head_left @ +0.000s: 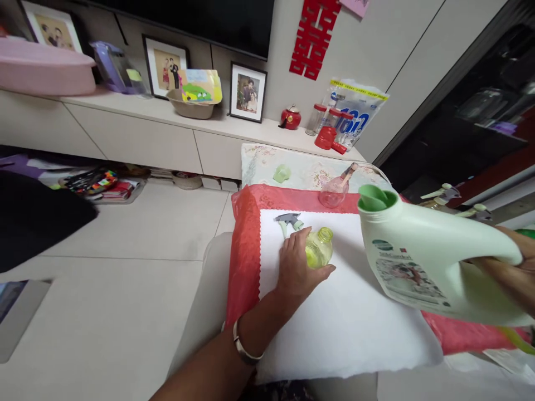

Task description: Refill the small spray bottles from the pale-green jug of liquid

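Now left hand grips bottle; right hand holds jug.

The left forearm rises from the six o'clock edge of the view toward one o'clock, bare, with a metal bangle round the wrist. The left hand lies palm down near the centre, wrist straight, fingers curled loosely round something small, thumb stretched out toward three o'clock. The right hand enters at the three o'clock edge, only partly in view, raised higher than the left. Its fingers are closed in a firm grip, knuckles toward the camera, the forearm cut off by the frame. The two hands are well apart.
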{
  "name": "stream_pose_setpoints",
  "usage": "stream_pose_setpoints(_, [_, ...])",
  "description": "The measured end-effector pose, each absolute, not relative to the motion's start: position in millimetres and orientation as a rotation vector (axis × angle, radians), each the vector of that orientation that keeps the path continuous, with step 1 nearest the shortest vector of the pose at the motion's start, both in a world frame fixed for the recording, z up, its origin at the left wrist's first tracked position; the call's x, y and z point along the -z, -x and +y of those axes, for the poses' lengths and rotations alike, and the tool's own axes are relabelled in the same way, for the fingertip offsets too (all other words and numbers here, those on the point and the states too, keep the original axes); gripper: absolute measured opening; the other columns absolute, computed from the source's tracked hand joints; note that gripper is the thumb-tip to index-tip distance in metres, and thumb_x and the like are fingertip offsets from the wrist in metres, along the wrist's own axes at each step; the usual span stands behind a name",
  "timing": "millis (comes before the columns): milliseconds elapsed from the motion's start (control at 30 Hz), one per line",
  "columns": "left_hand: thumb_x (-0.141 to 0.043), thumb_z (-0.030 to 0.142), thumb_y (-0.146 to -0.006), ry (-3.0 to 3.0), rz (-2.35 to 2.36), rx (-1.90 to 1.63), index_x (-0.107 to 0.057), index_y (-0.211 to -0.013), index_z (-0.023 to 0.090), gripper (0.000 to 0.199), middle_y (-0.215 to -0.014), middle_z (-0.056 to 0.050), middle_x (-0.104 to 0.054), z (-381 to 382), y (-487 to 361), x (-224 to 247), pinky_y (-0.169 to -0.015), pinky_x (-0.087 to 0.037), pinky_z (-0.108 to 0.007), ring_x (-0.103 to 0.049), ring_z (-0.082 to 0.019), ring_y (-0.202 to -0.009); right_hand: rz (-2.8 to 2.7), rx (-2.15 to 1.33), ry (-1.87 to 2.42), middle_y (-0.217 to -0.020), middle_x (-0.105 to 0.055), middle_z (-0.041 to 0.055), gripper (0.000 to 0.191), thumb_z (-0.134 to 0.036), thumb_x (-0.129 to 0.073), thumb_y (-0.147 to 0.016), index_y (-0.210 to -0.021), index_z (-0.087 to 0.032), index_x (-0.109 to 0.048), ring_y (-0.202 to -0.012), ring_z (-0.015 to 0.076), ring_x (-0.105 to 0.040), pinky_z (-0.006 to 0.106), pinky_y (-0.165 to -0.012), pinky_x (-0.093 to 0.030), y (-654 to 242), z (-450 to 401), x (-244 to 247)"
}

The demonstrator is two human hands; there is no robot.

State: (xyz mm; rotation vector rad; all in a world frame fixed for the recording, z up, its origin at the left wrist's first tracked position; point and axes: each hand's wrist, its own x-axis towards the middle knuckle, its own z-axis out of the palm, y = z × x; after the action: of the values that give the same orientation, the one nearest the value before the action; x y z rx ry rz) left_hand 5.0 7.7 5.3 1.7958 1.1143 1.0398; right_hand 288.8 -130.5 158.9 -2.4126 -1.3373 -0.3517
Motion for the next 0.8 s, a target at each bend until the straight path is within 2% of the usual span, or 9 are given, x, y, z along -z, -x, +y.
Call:
stream_pose_setpoints(133, [-0.082, 0.022, -0.057, -1.846, 1.137, -1.107, -0.046, -0.13, 0.022, 0.082, -0.124, -0.01, -0.064, 7, -5, -5, -0.101, -0.048, -0.051, -0.06, -0.034, -0.115, -0.888, 0.22, 2.222, -0.081, -0.061, 0.0069, 0.063, -0.061, -0.062, -0.054, -0.099, -0.019, -0.074, -0.067, 0.017, -0.051, 0.026, -0.053, -0.035, -260, -118, -149])
stream_pose_setpoints(200, [-0.078, 0.021, -0.057, -1.88, 1.158, -1.13, -0.047, -0.128, 0.022, 0.078, -0.122, -0.01, -0.065, 6, -6, -4, -0.099, -0.048, -0.052, -0.061, -0.034, -0.112, -0.689, 0.183, 2.085, -0.076, -0.061, 0.0059, 0.058, -0.049, -0.068, -0.044, -0.09, -0.015, -0.074, -0.063, 0.016, -0.05, 0.024, -0.049, -0.035, -256, -109, -139])
stream_pose_setpoints(267, [-0.075, 0.019, -0.057, -1.899, 1.17, -1.133, -0.049, -0.126, 0.022, 0.074, -0.119, -0.009, -0.065, 6, -6, -3, -0.098, -0.048, -0.052, -0.061, -0.033, -0.11, -0.584, 0.17, 1.956, -0.072, -0.06, 0.0049, 0.05, -0.044, -0.068, -0.042, -0.081, -0.012, -0.07, -0.058, 0.0142, -0.048, 0.023, -0.046, -0.036, -259, -99, -124])
stream_pose_setpoints(400, [-0.074, 0.019, -0.057, -1.873, 1.172, -1.108, -0.05, -0.125, 0.022, 0.072, -0.116, -0.01, -0.065, 7, -7, -2, -0.098, -0.048, -0.053, -0.061, -0.033, -0.109, -0.583, 0.159, 1.77, -0.063, -0.053, 0.003, 0.04, -0.045, -0.068, -0.05, -0.069, -0.011, -0.059, -0.052, 0.0103, -0.045, 0.02, -0.044, -0.034, -265, -80, -82])
stream_pose_setpoints(533, [-0.073, 0.021, -0.058, -1.826, 1.162, -1.107, -0.049, -0.128, 0.021, 0.074, -0.121, -0.012, -0.064, 7, -8, 2, -0.101, -0.047, -0.055, -0.059, -0.034, -0.115, -0.6, 0.15, 1.66, -0.062, -0.051, 0.0009, 0.04, -0.048, -0.066, -0.058, -0.07, -0.011, -0.054, -0.053, 0.0068, -0.044, 0.016, -0.046, -0.034, -260, -65, -44])
stream_pose_setpoints(667, [-0.074, 0.02, -0.058, -1.812, 1.127, -1.197, -0.048, -0.13, 0.021, 0.076, -0.124, -0.011, -0.063, 8, -9, 8, -0.106, -0.046, -0.053, -0.058, -0.033, -0.119, -0.59, 0.117, 1.669, -0.061, -0.051, 0.001, 0.043, -0.05, -0.067, -0.058, -0.069, -0.01, -0.055, -0.052, 0.0072, -0.043, 0.015, -0.045, -0.033, -256, -58, -29])
stream_pose_setpoints(800, [-0.074, 0.019, -0.059, -1.787, 1.143, -1.308, -0.048, -0.13, 0.022, 0.076, -0.124, -0.011, -0.064, 10, -9, 11, -0.106, -0.046, -0.052, -0.059, -0.032, -0.118, -0.674, 0.058, 1.729, -0.076, -0.061, 0.0043, 0.056, -0.057, -0.068, -0.06, -0.088, -0.009, -0.066, -0.06, 0.0118, -0.052, 0.017, -0.05, -0.039, -261, -62, -30])
